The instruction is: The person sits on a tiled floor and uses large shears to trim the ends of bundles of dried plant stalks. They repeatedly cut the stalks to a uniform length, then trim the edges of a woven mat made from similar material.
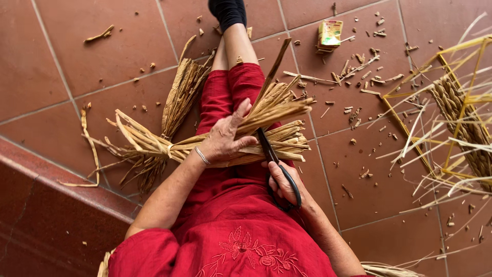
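Observation:
A bundle of dried straw-coloured reed strips [279, 138] lies across my lap on red trousers. My left hand [225, 138] presses down on the bundle and grips it near its middle. My right hand [284, 182] holds black scissors [274, 161] by the handles, with the blades pointing up into the strip ends. A tied sheaf of the same strips [148, 149] fans out to the left beside my leg.
Terracotta floor tiles [102, 61] are strewn with cut strip scraps. A half-woven basket frame [456, 107] with loose yellow strands stands at the right. A small carton [329, 33] lies at the top. A raised red step [46, 210] runs along the lower left.

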